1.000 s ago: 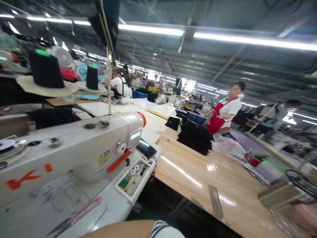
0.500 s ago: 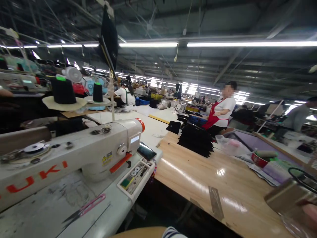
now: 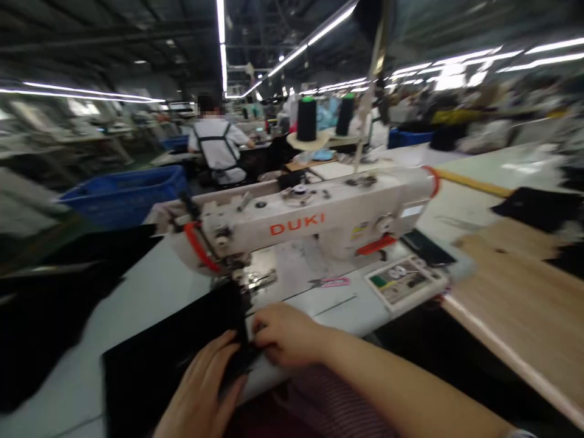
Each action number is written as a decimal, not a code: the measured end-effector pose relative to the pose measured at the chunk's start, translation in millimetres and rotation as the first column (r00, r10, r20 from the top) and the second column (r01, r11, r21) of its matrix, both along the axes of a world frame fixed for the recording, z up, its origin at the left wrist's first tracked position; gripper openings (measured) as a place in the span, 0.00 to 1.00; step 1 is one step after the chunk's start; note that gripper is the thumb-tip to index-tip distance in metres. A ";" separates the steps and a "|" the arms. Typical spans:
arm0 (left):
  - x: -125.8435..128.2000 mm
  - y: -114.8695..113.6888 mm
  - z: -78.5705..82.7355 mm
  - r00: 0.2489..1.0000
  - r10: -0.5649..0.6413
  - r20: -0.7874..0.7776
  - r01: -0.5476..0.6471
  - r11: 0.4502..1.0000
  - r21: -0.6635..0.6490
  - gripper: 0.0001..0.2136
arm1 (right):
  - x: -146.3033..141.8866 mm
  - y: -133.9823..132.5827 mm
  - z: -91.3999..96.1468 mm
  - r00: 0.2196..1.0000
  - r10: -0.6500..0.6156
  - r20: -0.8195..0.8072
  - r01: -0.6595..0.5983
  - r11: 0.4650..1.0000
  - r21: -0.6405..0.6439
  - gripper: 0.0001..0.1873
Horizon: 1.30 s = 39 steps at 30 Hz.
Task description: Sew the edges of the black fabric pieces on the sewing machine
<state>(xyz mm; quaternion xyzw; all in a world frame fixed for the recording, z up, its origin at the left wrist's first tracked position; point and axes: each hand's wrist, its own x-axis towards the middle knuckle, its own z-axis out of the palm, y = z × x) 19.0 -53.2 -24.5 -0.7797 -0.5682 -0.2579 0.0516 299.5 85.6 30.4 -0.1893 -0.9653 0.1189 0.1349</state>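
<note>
Head camera: I see the left hand (image 3: 203, 383) laid over a black cloth (image 3: 168, 353), its fingers stretched out and resting flat, with the wrist cut off by the lower border. At the cloth's right edge sits the right hand (image 3: 287, 337), fingers curled in; I can't tell whether they pinch the fabric, since the tips merge with the dark material. The cloth lies on the sewing table (image 3: 137, 292), reaching from the near edge up to the needle end of the sewing machine (image 3: 255, 225). Orange lettering on the machine reads "DUKI" to me; a yellow sticker (image 3: 359, 230) farther right is too blurred to read, and the pale display (image 3: 412, 211) gives me no legible characters. Pink-handled snips (image 3: 326, 283) lie near the middle of the table, and towards its right end I have a tray (image 3: 417, 295) of small parts, mostly indistinct, and a dark phone (image 3: 431, 248). At the table's left edge more black fabric (image 3: 45, 328) runs out of view, its folds smeared. Past the far edge I make out a blue basket (image 3: 132, 198), two dark thread cones (image 3: 306, 121) and a co-worker (image 3: 219, 146) seen from behind.
</note>
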 end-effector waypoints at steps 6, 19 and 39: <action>0.6 -13.0 2.8 0.990 0.134 0.040 -0.120 0.961 -0.250 0.12 | -101.2 -7.4 -56.4 0.960 0.217 -0.176 -0.241 0.963 -0.125 0.07; -5.7 -4.6 6.7 0.993 0.042 -0.111 -0.078 0.937 -0.341 0.26 | -98.9 -12.3 -66.4 0.967 0.235 -0.099 -0.250 0.952 -0.180 0.05; -21.2 15.3 8.4 0.995 -0.104 -0.013 0.098 0.970 -0.224 0.19 | -116.4 -1.4 -80.1 0.968 0.171 -0.183 -0.173 0.985 0.007 0.26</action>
